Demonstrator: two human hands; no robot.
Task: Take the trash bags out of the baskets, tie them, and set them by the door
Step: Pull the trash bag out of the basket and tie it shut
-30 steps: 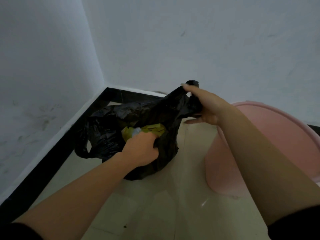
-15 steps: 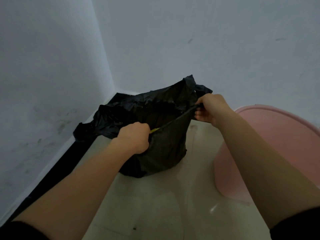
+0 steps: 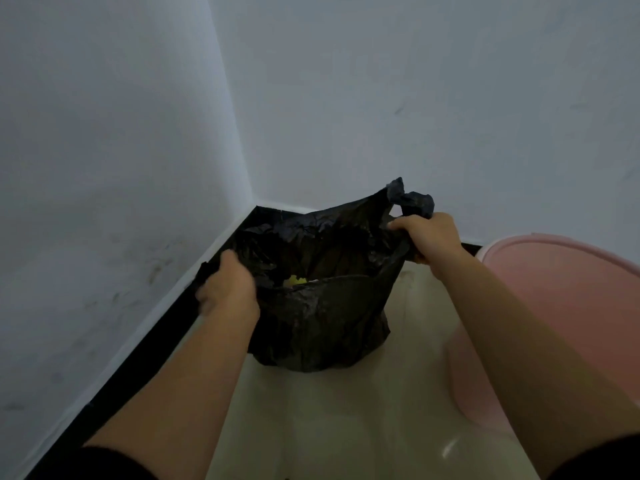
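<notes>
In the middle of the frame, a black trash bag (image 3: 322, 313) is sitting on the pale floor (image 3: 329, 420), close to the corner where two white walls (image 3: 104, 133) are meeting. The bag is out of the basket and its top is gaping open. Something yellow (image 3: 296, 280) is peeking out from inside it.

The person is holding the bag with both hands. The left hand (image 3: 227, 289), at the middle left of the frame, is gripping the left edge of the bag's mouth, with its fingers curled tight around the plastic. It is looking a little blurry. The right hand (image 3: 427, 237), a bit right of the middle, is squeezing the bag's right corner in a closed fist, and a bunched bit of black plastic is sticking up above the knuckles. The two hands are pulling the mouth of the bag wide between them.

At the right edge of the frame, a pink basket (image 3: 571, 306) is standing on the floor just beside the bag. The right arm is crossing in front of it. A black strip (image 3: 138, 358) is running along the bottom of the walls.
</notes>
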